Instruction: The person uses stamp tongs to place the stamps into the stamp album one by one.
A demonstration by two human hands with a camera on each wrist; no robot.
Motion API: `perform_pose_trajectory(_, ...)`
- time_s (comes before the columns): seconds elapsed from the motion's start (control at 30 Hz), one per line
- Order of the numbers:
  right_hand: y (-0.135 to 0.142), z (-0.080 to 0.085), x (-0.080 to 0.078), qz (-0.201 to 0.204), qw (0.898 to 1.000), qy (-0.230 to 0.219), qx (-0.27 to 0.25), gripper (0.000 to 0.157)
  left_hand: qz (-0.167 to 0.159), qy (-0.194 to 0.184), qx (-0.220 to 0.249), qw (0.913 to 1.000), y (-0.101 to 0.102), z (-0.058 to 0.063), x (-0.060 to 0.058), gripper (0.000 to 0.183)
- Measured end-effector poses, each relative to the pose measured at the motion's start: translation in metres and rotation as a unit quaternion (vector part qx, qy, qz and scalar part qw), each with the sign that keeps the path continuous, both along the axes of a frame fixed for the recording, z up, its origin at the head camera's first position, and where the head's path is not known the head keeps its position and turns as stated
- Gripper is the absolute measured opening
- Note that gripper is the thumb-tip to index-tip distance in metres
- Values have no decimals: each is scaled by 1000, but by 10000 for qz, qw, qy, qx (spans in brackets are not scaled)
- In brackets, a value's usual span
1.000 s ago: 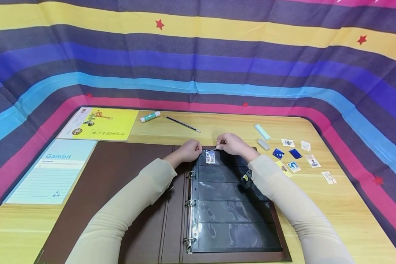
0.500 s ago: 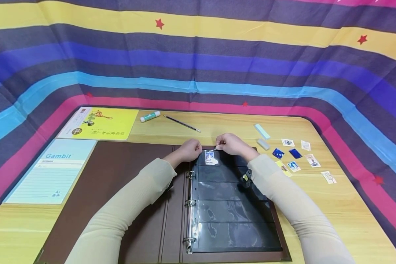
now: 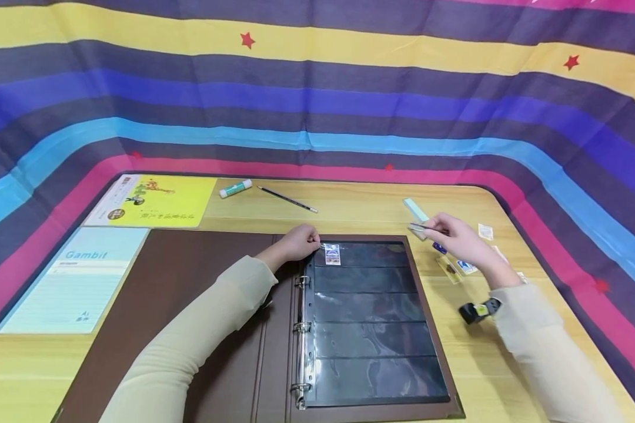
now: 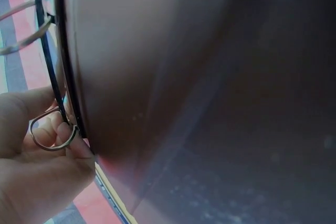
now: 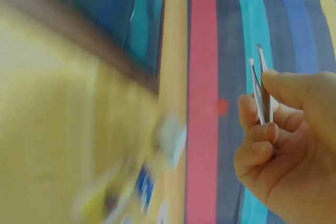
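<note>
My left hand [image 3: 298, 242] pinches the top inner corner of a black stamp album page [image 3: 370, 308] in an open brown ring binder [image 3: 206, 252]. In the left wrist view, its fingers are beside a binder ring [image 4: 44, 148]. A small postage stamp [image 3: 332, 254] sits in the page's top pocket, at the left end. Over the table right of the binder, my right hand [image 3: 463, 241] holds metal tweezers [image 5: 261, 95]; their tips stand slightly apart with nothing between them. Several loose stamps lie below that hand, partly hidden, including a yellow stamp [image 3: 448, 270].
A grey eraser [image 3: 417, 234] and a pale blue strip [image 3: 415, 208] lie near the tweezers. Behind the binder are a glue stick [image 3: 235, 188] and a pencil [image 3: 287, 199]. A yellow booklet [image 3: 177, 202] and a Gambit notebook [image 3: 71, 288] lie at left.
My right hand has left the page's top edge and moved right with the tweezers, over the loose stamps. The stamp has straightened in its pocket. My left hand stays at the page corner.
</note>
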State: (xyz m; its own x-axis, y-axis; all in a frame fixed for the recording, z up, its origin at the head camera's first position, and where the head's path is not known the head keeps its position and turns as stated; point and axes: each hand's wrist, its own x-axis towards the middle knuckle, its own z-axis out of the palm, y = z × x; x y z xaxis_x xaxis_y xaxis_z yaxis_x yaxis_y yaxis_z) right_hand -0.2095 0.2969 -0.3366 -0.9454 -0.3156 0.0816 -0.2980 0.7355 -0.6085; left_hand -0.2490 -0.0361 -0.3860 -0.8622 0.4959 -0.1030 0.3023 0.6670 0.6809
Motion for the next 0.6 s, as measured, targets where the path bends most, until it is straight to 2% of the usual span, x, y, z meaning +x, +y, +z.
perform_pose_trajectory(0.1, 32, -7, 12, -244, 9993, 27, 271, 20, 8, -27, 22, 10000, 1, 1, 0, 12)
perform_pose_trajectory(0.27, 66, -20, 28, -623, 9941, 129, 883, 18, 24, -43, 90, 9999, -1, 2, 1, 11)
perform_pose_trajectory(0.43, 92, -28, 38, -882, 9876, 78, 1297, 16, 57, -95, 118, 9999, -1, 2, 1, 10)
perform_pose_trajectory(0.6, 106, -31, 45, -956, 9838, 85, 1516, 16, 73, -82, 45, 9999, 1, 2, 1, 9)
